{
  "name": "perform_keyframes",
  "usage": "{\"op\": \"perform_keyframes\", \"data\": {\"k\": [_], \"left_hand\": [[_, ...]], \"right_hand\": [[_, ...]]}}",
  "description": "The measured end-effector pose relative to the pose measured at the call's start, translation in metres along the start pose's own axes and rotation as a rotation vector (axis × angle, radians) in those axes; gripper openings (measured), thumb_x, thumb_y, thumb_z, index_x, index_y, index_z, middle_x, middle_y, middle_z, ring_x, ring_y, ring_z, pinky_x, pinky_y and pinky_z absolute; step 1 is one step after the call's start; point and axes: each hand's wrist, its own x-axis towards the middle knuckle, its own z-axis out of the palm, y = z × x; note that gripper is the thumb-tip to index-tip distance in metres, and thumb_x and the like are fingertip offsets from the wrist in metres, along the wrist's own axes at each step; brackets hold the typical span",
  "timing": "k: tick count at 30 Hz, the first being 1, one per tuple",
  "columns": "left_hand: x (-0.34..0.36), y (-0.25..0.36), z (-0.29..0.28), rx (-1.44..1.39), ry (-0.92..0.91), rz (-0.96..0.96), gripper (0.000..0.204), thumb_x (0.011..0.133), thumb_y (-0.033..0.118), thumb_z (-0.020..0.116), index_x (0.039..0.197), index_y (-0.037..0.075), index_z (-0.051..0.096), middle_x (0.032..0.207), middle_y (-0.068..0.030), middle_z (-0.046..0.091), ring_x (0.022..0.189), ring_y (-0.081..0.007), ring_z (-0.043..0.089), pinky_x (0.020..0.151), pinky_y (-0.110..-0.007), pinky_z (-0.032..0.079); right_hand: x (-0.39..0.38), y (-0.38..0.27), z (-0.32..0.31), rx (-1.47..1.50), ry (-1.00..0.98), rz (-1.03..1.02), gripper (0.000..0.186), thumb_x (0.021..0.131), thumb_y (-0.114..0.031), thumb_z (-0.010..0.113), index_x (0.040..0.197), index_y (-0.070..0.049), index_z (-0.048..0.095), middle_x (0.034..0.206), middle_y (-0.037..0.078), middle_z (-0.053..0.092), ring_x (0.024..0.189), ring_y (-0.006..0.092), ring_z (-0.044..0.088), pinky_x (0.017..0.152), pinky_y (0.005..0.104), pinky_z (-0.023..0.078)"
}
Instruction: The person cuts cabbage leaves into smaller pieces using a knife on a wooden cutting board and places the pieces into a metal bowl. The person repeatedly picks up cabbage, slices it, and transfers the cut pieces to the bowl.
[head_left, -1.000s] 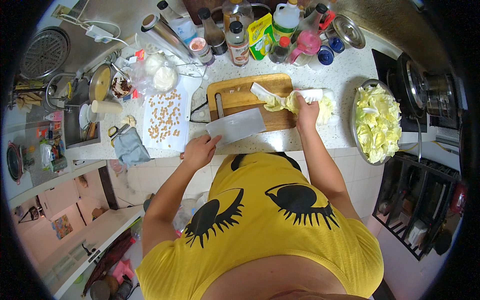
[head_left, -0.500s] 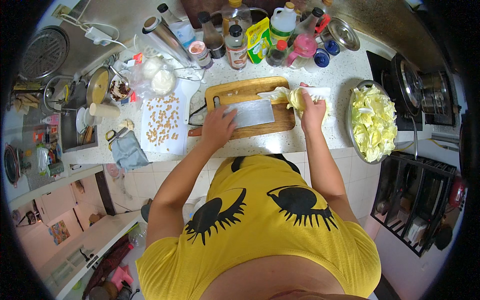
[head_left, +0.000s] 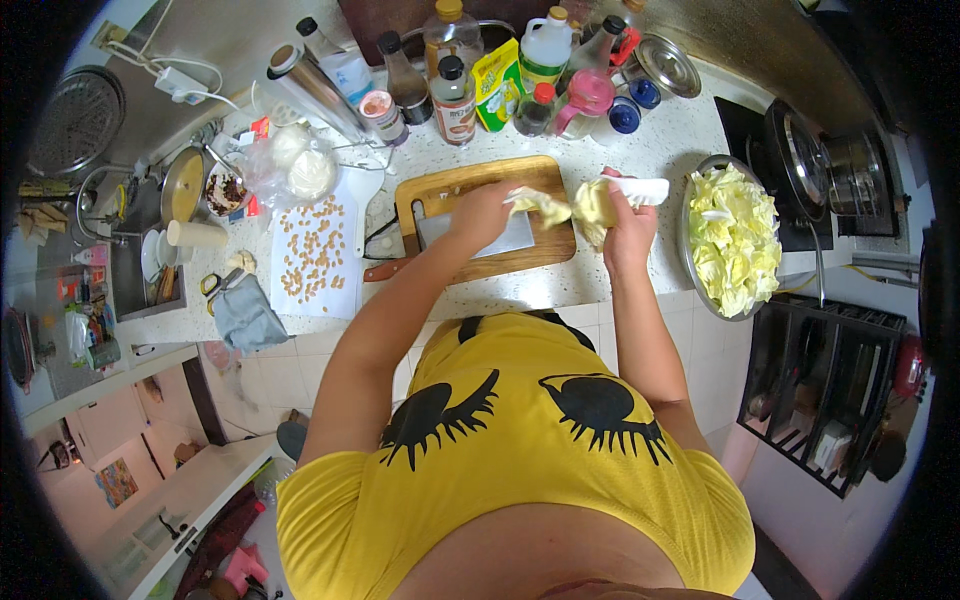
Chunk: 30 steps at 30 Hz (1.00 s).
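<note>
my left grip (head_left: pixel 485 214) is nearly closed, fingertips pinching a limp, pale yellow cabbage strip (head_left: pixel 541 208) above the right half of the brown rectangular wooden board (head_left: pixel 540 175); my right grip (head_left: pixel 628 232) is curled, thumb on top, around a white-ribbed yellow cabbage bundle (head_left: pixel 594 204) just past that board's right edge. to part leaf from bundle cleanly, i'd anchor the thick rib in my right and draw the strip away in short, low pulls, pinching near the join so it doesn't rip ragged. the broad steel cleaver (head_left: pixel 514 240) lies flat under my left forearm, its brown handle past the board's left edge, so i should keep my wrist high of the blade. the strip looks thin, crinkled and floppy; the bundle has frilly yellow leaf toward the board and a smooth, stiff-looking white rib pointing toward the desk's right end.
</note>
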Motion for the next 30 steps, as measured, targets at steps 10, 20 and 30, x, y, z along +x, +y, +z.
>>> {"op": "perform_keyframes", "data": {"k": [10,20,30], "left_hand": [[0.027,-0.020,-0.015,0.040,-0.224,-0.140,0.024,0.085,0.017,0.060,0.108,0.009,0.061,0.105,-0.0151,0.064,0.096,-0.0328,0.060,0.081,-0.042,0.048],[-0.073,-0.054,-0.031,0.248,0.178,0.112,0.028,0.079,0.008,0.059,0.107,0.005,0.056,0.102,-0.0148,0.059,0.096,-0.0341,0.055,0.082,-0.043,0.045],[-0.129,-0.077,-0.038,0.480,-0.014,0.044,0.041,0.072,0.005,0.060,0.112,0.010,0.055,0.089,-0.0102,0.054,0.089,-0.0301,0.054,0.074,-0.041,0.045]], "right_hand": [[0.015,0.010,-0.012,-0.106,-0.130,0.315,0.029,0.084,-0.005,0.060,0.110,0.001,0.049,0.099,0.011,0.062,0.086,0.0205,0.064,0.075,0.0322,0.053],[0.001,0.023,-0.013,-0.544,-0.562,0.354,0.047,0.077,-0.006,0.073,0.119,-0.002,0.052,0.098,0.003,0.060,0.090,0.0117,0.056,0.080,0.0246,0.045],[-0.003,0.047,-0.011,-0.839,-0.952,0.281,0.045,0.073,-0.004,0.074,0.115,-0.002,0.057,0.097,0.000,0.055,0.093,0.0102,0.048,0.083,0.0238,0.041]]}}
